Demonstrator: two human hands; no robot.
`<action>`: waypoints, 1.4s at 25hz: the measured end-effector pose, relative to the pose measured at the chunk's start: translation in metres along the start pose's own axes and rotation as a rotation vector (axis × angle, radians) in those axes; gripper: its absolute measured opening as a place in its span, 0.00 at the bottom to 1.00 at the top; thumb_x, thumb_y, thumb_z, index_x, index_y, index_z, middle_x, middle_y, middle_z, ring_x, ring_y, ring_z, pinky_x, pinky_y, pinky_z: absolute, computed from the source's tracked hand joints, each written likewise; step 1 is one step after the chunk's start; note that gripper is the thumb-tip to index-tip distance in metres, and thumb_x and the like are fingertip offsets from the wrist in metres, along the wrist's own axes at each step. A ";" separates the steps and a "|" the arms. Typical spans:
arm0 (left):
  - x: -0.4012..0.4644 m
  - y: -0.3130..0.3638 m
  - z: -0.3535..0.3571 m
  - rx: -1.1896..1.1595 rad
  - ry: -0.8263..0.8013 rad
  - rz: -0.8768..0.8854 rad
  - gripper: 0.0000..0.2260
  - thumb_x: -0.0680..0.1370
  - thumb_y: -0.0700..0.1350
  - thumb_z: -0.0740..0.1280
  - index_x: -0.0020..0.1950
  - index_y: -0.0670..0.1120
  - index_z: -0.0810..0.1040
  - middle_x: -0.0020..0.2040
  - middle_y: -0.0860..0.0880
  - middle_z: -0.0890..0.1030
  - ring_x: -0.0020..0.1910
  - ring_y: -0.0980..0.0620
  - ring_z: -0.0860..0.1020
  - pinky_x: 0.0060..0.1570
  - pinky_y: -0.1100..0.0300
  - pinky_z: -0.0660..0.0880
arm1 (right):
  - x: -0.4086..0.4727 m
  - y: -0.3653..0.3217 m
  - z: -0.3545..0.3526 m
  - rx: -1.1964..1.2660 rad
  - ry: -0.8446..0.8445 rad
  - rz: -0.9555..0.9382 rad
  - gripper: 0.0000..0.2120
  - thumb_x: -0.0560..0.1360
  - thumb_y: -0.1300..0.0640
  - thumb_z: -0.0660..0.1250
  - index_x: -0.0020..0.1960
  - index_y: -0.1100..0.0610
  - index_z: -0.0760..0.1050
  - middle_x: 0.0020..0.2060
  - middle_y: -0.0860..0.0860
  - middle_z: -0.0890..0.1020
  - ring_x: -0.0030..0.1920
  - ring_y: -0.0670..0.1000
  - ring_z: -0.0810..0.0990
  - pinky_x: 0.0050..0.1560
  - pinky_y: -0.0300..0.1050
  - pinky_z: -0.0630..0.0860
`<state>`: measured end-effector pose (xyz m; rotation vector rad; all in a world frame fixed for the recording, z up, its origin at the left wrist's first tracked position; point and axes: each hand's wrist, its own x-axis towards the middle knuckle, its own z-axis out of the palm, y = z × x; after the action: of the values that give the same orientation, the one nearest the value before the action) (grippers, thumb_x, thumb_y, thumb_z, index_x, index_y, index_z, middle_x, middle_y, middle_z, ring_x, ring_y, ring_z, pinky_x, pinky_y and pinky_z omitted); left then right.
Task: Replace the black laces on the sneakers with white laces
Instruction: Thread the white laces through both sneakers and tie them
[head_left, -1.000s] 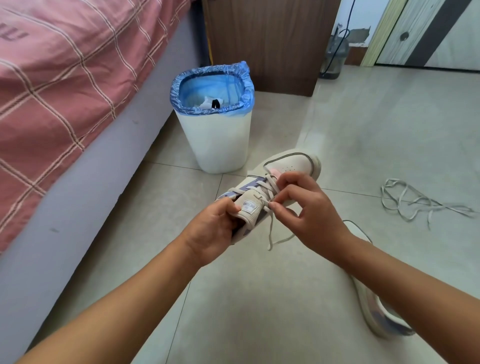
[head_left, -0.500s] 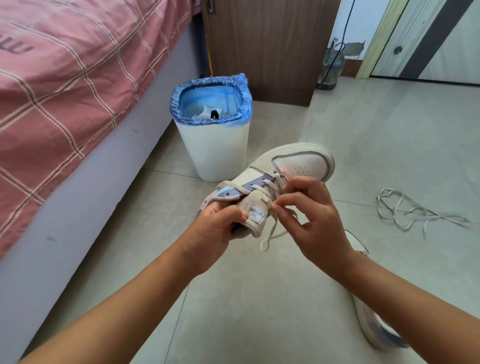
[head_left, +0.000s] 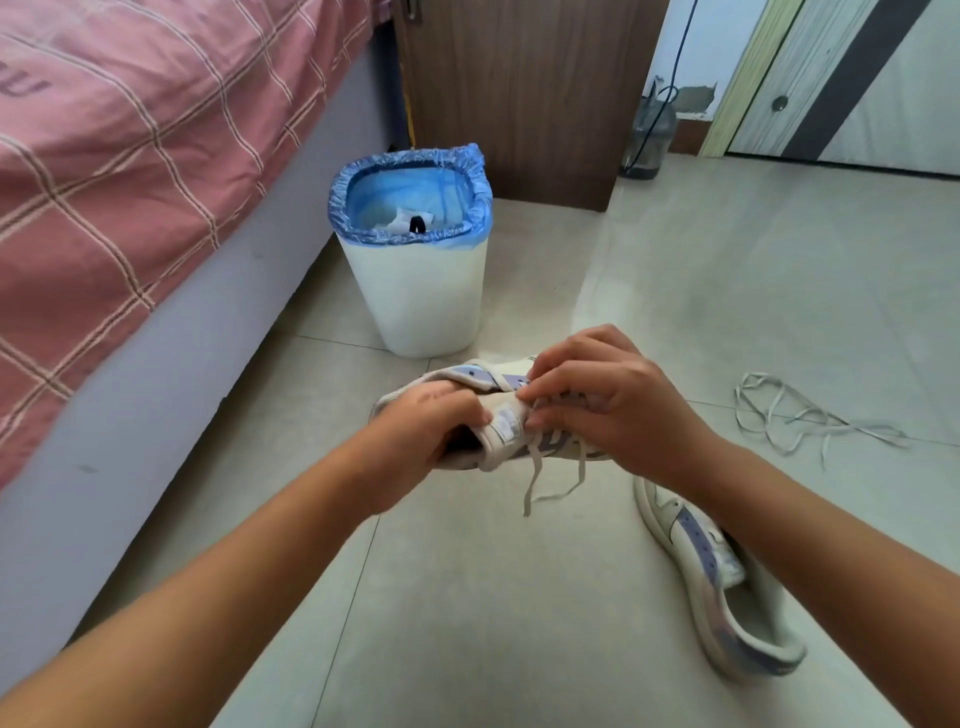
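Holding the sneaker (head_left: 483, 387) off the floor, my left hand (head_left: 431, 431) grips its tongue. My right hand (head_left: 608, 400) pinches the white lace (head_left: 535, 475) at the eyelets. Second sneaker (head_left: 727, 592) lies below my right grip; loose lace (head_left: 795, 415) beyond it.

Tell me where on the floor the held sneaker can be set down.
Bare tiles lie between the bed base and the second sneaker, below the hands. More bare floor lies beyond the loose lace, toward the door. It is crowded by the bin and around that lace.
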<state>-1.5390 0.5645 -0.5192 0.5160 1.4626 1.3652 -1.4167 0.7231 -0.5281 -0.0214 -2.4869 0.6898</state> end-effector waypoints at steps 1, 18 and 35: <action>0.002 0.002 0.000 -0.022 0.003 -0.054 0.15 0.65 0.40 0.61 0.48 0.46 0.81 0.48 0.44 0.83 0.48 0.49 0.80 0.49 0.55 0.77 | 0.001 -0.003 -0.003 0.088 -0.038 0.095 0.08 0.67 0.51 0.73 0.41 0.55 0.84 0.41 0.47 0.82 0.46 0.47 0.75 0.49 0.40 0.72; -0.003 0.011 -0.014 0.209 -0.003 -0.388 0.13 0.77 0.41 0.53 0.37 0.44 0.75 0.30 0.50 0.80 0.25 0.54 0.77 0.25 0.70 0.72 | -0.018 0.039 -0.041 0.052 -0.228 0.701 0.11 0.72 0.58 0.71 0.55 0.56 0.79 0.52 0.54 0.82 0.52 0.51 0.80 0.58 0.41 0.72; -0.007 0.021 -0.007 0.214 -0.002 -0.396 0.13 0.77 0.41 0.54 0.38 0.44 0.75 0.32 0.49 0.79 0.26 0.54 0.77 0.25 0.71 0.71 | 0.005 -0.019 -0.033 0.300 -0.544 0.523 0.04 0.74 0.59 0.68 0.47 0.55 0.73 0.43 0.48 0.81 0.48 0.48 0.79 0.54 0.43 0.74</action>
<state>-1.5491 0.5609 -0.4988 0.3373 1.6173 0.9037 -1.4014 0.7232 -0.4928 -0.4376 -2.8798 1.4446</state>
